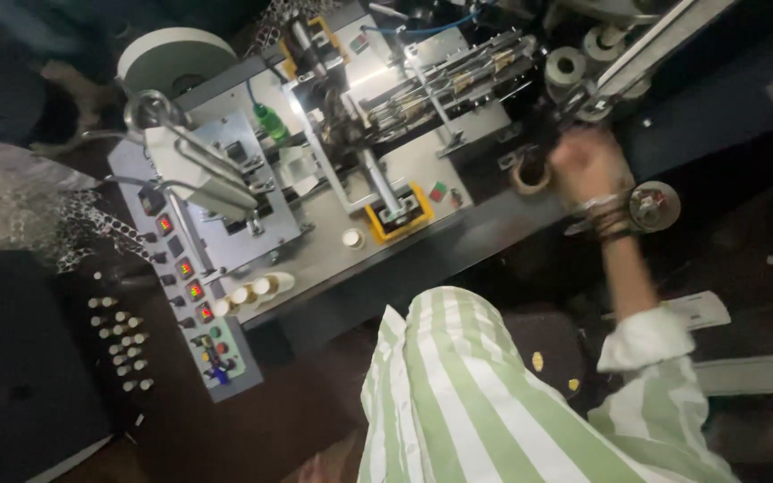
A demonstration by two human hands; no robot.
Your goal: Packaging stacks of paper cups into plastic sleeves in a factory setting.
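One hand only showed in the head view: the person's right hand [589, 164], blurred, reached up to the far side of the machine deck [458, 228], its wrist ringed with bracelets and the green-and-white striped sleeve [646, 394] pushed back. Whether its fingers were closed or spread could not be told through the blur, though it seemed to hold nothing large. Just left of the hand sat a tan ring [530, 177], perhaps a tape roll, touching or almost touching the fingers; the contact was not clear. Just right of the wrist lay a round metal disc [654, 205], and above the hand the pale rollers [566, 65] of the feed track. Well to the left of the hand, small paper cups [252, 289] lay in a row beside the control panel [191, 295], which suggested some output was already made. The left hand was out of sight. How much work remained could not be judged.
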